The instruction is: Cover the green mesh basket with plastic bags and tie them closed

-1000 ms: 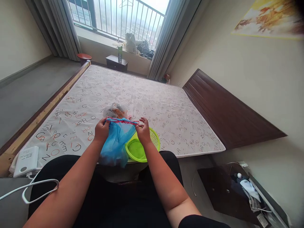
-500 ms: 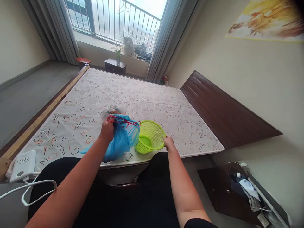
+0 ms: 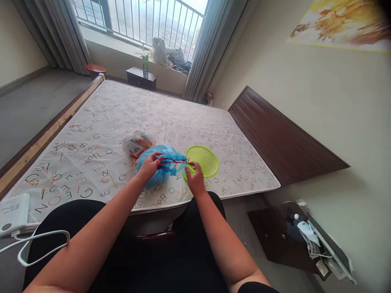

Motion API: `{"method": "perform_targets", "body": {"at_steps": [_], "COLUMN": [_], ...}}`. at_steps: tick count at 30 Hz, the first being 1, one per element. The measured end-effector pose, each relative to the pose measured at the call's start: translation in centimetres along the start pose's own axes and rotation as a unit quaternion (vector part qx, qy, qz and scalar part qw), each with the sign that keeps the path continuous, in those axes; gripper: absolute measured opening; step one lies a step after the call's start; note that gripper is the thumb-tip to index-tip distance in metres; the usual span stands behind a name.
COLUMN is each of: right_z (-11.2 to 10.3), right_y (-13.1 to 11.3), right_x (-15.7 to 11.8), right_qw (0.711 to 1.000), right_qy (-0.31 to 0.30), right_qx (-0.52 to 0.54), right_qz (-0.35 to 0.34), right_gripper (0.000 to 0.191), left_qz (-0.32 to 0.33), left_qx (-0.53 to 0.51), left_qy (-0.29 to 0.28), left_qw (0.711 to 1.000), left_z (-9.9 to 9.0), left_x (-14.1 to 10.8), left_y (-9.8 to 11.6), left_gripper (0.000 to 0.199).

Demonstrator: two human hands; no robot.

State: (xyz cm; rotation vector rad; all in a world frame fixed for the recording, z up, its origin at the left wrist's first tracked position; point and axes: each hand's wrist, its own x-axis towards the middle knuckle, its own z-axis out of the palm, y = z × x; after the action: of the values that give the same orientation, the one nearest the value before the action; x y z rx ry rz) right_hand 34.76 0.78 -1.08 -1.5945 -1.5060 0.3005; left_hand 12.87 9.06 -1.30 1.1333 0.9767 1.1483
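A blue plastic bag [image 3: 159, 173] with a red drawstring [image 3: 174, 161] is stretched between my hands above the mattress. My left hand [image 3: 149, 166] grips the bag's gathered top and the string on the left. On the other side, my right hand [image 3: 195, 176] pinches the right end of the string and bag edge. Just behind my right hand, a green plastic basket [image 3: 205, 160] sits tilted on the mattress. A clear bag with something orange-brown inside [image 3: 139, 143] lies beyond my left hand, beside the blue bag.
The patterned mattress [image 3: 165, 110] spans the middle, with a dark headboard [image 3: 287, 142] at right. A white device [image 3: 14, 213] with a cable is at the left edge. A dark nightstand [image 3: 275, 236] holds clothes at lower right. Beyond the bed is a small cabinet [image 3: 141, 79].
My right hand has let go of the basket rim and moved left onto the bag's string. The basket now rests farther back. The blue bag's top is drawn sideways, and the clear bag shows more fully.
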Motion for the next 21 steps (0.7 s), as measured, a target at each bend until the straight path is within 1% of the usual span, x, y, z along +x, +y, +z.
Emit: {"method": "perform_targets", "body": {"at_steps": [1, 2, 3, 4, 6, 7, 8, 10, 12, 15, 17, 18, 20, 21], "right_z": [1.1, 2.1, 3.0, 3.6, 4.3, 4.3, 4.1, 3.4, 2.5, 1.6, 1.5, 1.5, 1.9, 2.1], "right_y": [-1.1, -2.1, -2.8, -3.4, -3.9, -4.0, -4.0, -3.9, -3.6, -2.9, -2.4, -2.1, -1.9, -1.8], "right_x": [-0.1, 0.1, 0.4, 0.8, 1.8, 2.4, 3.0, 3.9, 4.6, 5.2, 5.2, 5.2, 4.9, 4.6], "right_qw": [0.998, 0.996, 0.993, 0.991, 0.988, 0.988, 0.990, 0.996, 0.999, 0.997, 0.994, 0.992, 0.987, 0.982], "right_qy": [-0.035, -0.064, -0.088, -0.110, -0.142, -0.143, -0.130, -0.077, -0.033, -0.007, 0.014, 0.023, 0.021, 0.006], "right_qx": [0.024, 0.038, 0.041, 0.038, 0.020, 0.009, 0.000, -0.010, -0.010, 0.003, 0.014, 0.019, 0.047, 0.078], "right_qz": [-0.038, -0.057, -0.063, -0.060, -0.052, -0.051, -0.051, -0.038, 0.002, 0.077, 0.111, 0.124, 0.155, 0.174], "right_gripper": [0.038, 0.045, 0.051, 0.054, 0.045, 0.038, 0.033, 0.029, 0.027, 0.027, 0.027, 0.029, 0.036, 0.040], "left_qz": [-0.011, -0.013, -0.003, 0.015, 0.046, 0.057, 0.067, 0.090, 0.105, 0.090, 0.072, 0.054, -0.004, -0.034], "left_qx": [-0.019, -0.027, -0.017, 0.012, 0.091, 0.130, 0.167, 0.226, 0.269, 0.296, 0.267, 0.224, 0.089, 0.014], "left_qy": [-0.027, -0.052, -0.071, -0.081, -0.090, -0.090, -0.087, -0.067, -0.039, 0.011, 0.060, 0.087, 0.135, 0.152], "left_qw": [0.999, 0.998, 0.997, 0.997, 0.991, 0.986, 0.980, 0.968, 0.957, 0.951, 0.959, 0.969, 0.987, 0.988], "left_z": [0.2, 0.4, 0.5, 0.5, 0.0, -0.5, -1.0, -2.4, -3.6, -4.6, -4.7, -4.6, -4.4, -4.3], "left_x": [-0.1, -0.3, -0.4, -0.6, -0.7, -0.7, -0.6, -0.2, 0.1, 0.4, 0.2, 0.2, 0.1, 0.2], "left_y": [0.0, 0.0, 0.0, 0.0, -0.3, -0.5, -0.7, -1.1, -1.2, -0.8, -0.4, -0.1, 0.3, 0.5], "left_gripper": [0.050, 0.053, 0.054, 0.053, 0.047, 0.043, 0.040, 0.039, 0.040, 0.040, 0.035, 0.033, 0.033, 0.034]}}
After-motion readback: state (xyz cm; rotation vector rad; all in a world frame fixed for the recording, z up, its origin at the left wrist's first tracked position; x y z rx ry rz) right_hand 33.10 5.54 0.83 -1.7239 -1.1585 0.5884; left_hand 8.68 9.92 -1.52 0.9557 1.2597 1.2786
